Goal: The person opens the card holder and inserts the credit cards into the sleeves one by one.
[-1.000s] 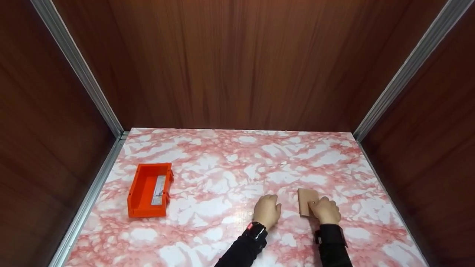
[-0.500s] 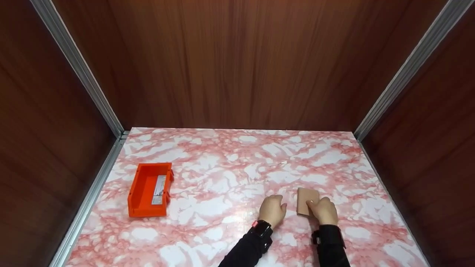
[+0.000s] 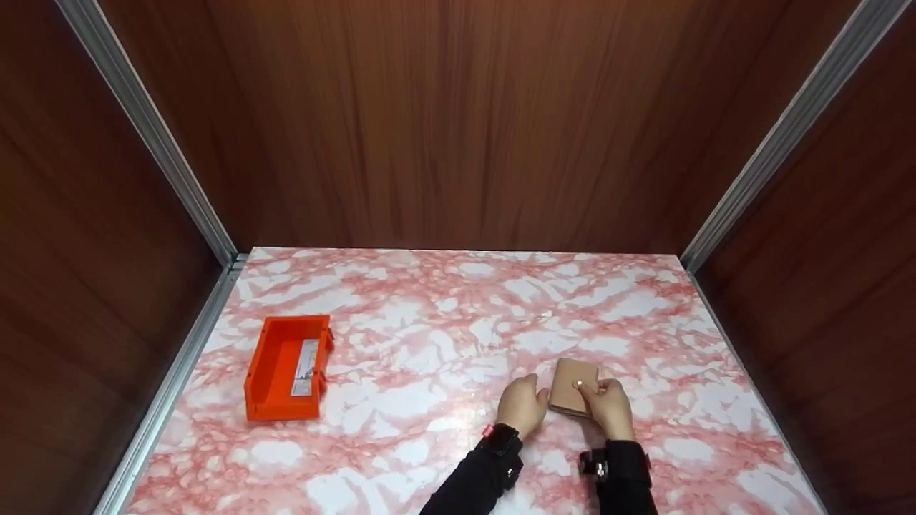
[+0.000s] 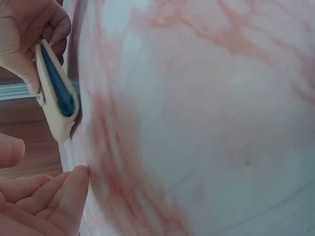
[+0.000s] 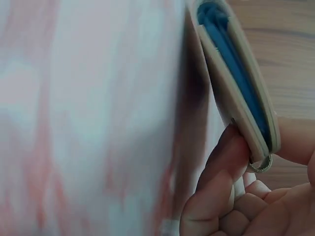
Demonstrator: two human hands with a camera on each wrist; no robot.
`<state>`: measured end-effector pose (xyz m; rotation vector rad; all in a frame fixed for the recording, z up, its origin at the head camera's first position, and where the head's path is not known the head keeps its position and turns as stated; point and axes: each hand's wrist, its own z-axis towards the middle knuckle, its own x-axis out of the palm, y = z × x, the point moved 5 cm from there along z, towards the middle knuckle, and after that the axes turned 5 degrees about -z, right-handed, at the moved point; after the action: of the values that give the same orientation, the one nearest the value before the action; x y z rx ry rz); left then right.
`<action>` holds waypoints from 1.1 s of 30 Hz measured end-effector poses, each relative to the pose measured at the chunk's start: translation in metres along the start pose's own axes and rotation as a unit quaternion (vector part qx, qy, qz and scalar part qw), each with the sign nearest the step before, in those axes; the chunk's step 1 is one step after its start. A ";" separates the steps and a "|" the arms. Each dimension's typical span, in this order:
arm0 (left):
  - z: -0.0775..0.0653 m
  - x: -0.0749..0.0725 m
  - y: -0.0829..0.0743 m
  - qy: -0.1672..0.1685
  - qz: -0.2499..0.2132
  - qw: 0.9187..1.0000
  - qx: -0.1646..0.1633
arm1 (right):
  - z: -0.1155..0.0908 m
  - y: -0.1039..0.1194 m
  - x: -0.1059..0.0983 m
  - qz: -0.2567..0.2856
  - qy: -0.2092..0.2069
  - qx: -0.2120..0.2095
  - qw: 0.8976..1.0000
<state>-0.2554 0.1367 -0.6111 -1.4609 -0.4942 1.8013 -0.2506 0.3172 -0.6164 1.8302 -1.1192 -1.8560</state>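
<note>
A tan folded wallet with a round snap button is pinched by its right edge in my right hand. Thumb and fingers lie on opposite faces of it in the right wrist view, where the wallet shows a blue lining and a small strap across its edge. Just left of the wallet is my left hand, holding nothing. Its thumb and fingers are apart, with the fingertips close to the wallet's folded end in the left wrist view.
An orange plastic bin with a white label inside stands at the left of the pink-and-white marbled table. Brown wood-grain panels with grey metal corner rails close in the back and both sides.
My right hand has moved left with the wallet, turning it slightly and bringing it beside the left hand. The left hand first shifted a little right, then stayed nearly in place.
</note>
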 end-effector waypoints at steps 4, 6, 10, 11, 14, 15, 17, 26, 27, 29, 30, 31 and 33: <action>0.003 -0.005 0.002 -0.015 -0.046 0.999 -0.010 | -0.006 0.011 0.003 0.021 -0.001 -0.005 1.000; 0.004 -0.008 0.003 -0.021 -0.076 0.997 -0.017 | -0.008 0.017 0.005 0.032 -0.002 -0.010 0.999; 0.006 -0.017 0.007 -0.042 -0.126 0.991 -0.026 | -0.011 0.027 0.010 0.050 -0.005 -0.024 0.998; 0.007 -0.019 0.009 -0.046 -0.134 0.989 -0.030 | -0.012 0.030 0.012 0.054 -0.006 -0.027 0.998; 0.007 -0.026 0.015 -0.059 -0.152 0.986 -0.040 | -0.013 0.036 0.019 0.066 -0.002 -0.034 0.997; 0.007 -0.028 0.017 -0.062 -0.157 0.985 -0.042 | -0.013 0.039 0.021 0.071 0.001 -0.034 0.997; 0.007 -0.032 0.022 -0.069 -0.164 0.983 -0.045 | -0.014 0.044 0.026 0.080 0.004 -0.038 0.996; 0.004 -0.049 0.049 -0.075 -0.196 0.974 -0.087 | -0.017 0.065 0.052 0.077 0.016 -0.071 0.994; 0.004 -0.051 0.053 -0.075 -0.198 0.973 -0.094 | -0.018 0.067 0.056 0.074 0.018 -0.073 0.994; 0.002 -0.055 0.060 -0.075 -0.199 0.971 -0.110 | -0.018 0.070 0.062 0.066 0.023 -0.081 0.994; 0.001 -0.057 0.063 -0.076 -0.200 0.970 -0.118 | -0.019 0.073 0.065 0.061 0.026 -0.086 0.994; 0.000 -0.058 0.067 -0.078 -0.200 0.969 -0.125 | -0.019 0.075 0.068 0.056 0.029 -0.090 0.994; -0.001 -0.061 0.072 -0.076 -0.202 0.967 -0.134 | -0.019 0.079 0.072 0.048 0.028 -0.101 0.993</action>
<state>-0.2729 0.0448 -0.6220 -1.2821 -1.0679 1.5634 -0.2659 0.2104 -0.6099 1.6742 -0.9445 -1.7815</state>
